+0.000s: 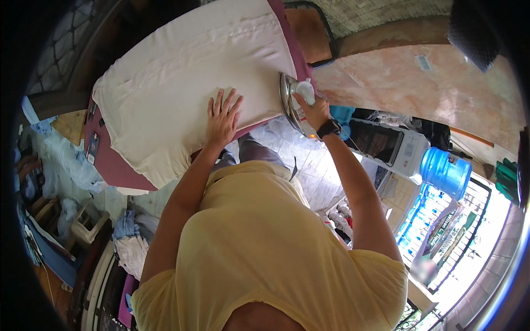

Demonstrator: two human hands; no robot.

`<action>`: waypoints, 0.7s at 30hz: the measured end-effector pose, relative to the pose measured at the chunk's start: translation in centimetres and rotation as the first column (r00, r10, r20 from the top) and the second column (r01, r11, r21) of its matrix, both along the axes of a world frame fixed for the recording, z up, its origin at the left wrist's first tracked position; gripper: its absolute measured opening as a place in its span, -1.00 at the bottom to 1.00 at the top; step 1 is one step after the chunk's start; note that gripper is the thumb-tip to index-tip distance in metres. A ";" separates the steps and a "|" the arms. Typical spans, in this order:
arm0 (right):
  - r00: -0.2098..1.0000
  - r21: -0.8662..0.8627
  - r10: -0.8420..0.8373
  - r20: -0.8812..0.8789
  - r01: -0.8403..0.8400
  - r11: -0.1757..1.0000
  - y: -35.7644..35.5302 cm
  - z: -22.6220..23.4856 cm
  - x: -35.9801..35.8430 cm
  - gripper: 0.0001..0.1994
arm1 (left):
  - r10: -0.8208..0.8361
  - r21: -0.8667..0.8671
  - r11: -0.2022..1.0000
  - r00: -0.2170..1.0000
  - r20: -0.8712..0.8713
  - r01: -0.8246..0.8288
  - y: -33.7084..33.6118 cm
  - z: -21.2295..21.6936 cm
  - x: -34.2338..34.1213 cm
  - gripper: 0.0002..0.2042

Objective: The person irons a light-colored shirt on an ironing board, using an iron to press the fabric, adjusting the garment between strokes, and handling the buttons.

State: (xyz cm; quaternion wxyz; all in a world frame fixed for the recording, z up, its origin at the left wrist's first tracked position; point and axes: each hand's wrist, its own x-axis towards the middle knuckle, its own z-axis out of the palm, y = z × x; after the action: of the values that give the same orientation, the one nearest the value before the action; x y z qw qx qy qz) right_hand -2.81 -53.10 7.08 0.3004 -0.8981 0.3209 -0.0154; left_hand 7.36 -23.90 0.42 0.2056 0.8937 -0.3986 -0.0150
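A cream cloth lies spread over a table with a maroon cover. My left hand rests flat on the cloth near its front edge, fingers apart. In my right hand is a clothes iron, gripped by its handle at the cloth's right edge. The iron is tipped up, its shiny metal side showing, and a small orange light glows near its heel. Whether its soleplate touches the cloth I cannot tell. A dark band circles my right wrist.
A brown-seated chair stands beyond the table's right corner. At right are a white appliance and a big blue water bottle. Small dark items lie on the table's left edge. Clothes and plastic bags crowd the lower left.
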 end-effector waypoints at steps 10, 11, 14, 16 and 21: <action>0.994 0.084 -0.111 -0.008 0.112 0.990 -1.1 0.8 8.4 -0.36 | -0.005 0.079 0.997 1.000 -0.008 0.005 -0.1 0.9 0.6 -0.42; 0.997 0.052 -0.081 0.011 0.080 0.995 -1.1 0.2 7.3 -0.36 | 0.001 0.085 0.996 1.000 -0.019 0.000 -0.1 0.9 0.5 -0.41; 0.995 0.024 -0.104 0.011 0.103 0.994 -1.5 -0.1 8.9 -0.39 | 0.016 0.079 0.997 0.999 -0.040 -0.013 -0.3 1.1 0.6 -0.39; 0.996 0.127 -0.090 0.022 0.086 0.988 -2.1 0.0 10.7 -0.38 | 0.022 0.036 0.999 0.998 -0.053 -0.020 -0.4 1.3 0.4 -0.38; 0.971 0.029 0.206 -0.121 -0.204 0.978 -2.4 2.8 11.5 -0.29 | 0.033 -0.045 0.998 0.991 -0.133 -0.040 0.1 1.3 0.9 -0.44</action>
State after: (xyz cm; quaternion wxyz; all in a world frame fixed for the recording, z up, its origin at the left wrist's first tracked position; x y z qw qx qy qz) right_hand 8.65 -55.53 9.86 0.2873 -0.9232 0.2443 0.0737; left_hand 8.27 -23.85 1.67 0.2529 0.8928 -0.3679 -0.0610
